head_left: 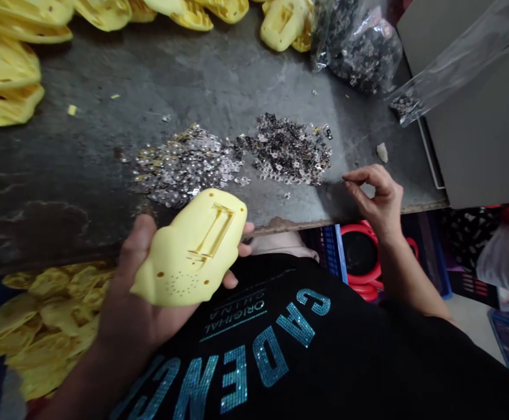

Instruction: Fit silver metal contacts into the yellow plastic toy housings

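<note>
Head view: a yellow casing lies across the left hand, which grips its sides.

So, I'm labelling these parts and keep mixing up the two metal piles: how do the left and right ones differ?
The left pile looks mostly bright silver; the right pile looks darker overall. The yellow shell partly overlaps the left pile in view, while the right pile is clear of it. Both are loose heaps of small metal pieces.

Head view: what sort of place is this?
Likely a workshop or small factory: small metal pieces lie heaped on a worn worktop, with more in a clear bag, and yellow plastic shells are piled up.
</note>
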Demonstrator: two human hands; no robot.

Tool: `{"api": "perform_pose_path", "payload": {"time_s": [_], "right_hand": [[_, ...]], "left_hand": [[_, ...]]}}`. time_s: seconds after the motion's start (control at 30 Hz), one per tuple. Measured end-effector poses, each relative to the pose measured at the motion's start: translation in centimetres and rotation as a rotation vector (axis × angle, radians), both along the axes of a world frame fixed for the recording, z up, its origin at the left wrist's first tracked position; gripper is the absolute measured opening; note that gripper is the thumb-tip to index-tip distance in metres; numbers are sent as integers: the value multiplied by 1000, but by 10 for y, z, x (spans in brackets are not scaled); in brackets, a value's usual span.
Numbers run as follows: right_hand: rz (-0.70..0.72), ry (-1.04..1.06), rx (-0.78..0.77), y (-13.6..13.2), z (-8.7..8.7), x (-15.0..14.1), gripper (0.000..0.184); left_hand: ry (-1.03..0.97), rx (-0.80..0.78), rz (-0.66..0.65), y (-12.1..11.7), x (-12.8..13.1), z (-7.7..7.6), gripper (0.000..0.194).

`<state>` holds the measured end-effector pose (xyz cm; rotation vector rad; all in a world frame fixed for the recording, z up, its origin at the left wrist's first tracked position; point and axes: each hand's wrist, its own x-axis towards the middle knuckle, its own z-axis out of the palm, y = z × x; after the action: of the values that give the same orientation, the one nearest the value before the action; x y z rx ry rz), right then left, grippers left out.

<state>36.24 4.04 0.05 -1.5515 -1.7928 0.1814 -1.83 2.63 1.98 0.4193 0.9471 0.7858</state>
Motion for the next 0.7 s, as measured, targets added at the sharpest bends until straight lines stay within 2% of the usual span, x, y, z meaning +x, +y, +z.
{"api": "perform_pose_path", "payload": {"time_s": [0.1,0.2,0.3,0.37,0.47,0.57,0.7], "right_hand": [[-40,-78,-120,-13,-8,7,6],[-66,-186,-204,-13,-14,-1,13],[-60,-274,-190,-5,-19,-10,15],[-23,-305,-170,0,-21,-12,12],[57,-328,-146,2,-17,-11,12],[141,-391,-114,0,-5,-11,15],[266,-561,-91,0,9,-21,22]], "left_hand": [[79,-14,-1,3,6,3,80],[194,-45,50,1,21,19,71],[241,-62,61,-3,33,33,69],[253,-59,60,-5,36,37,69],[258,-62,57,-6,32,33,71],[234,-43,47,-5,23,21,73],[104,-29,-48,-2,12,5,81]]}}
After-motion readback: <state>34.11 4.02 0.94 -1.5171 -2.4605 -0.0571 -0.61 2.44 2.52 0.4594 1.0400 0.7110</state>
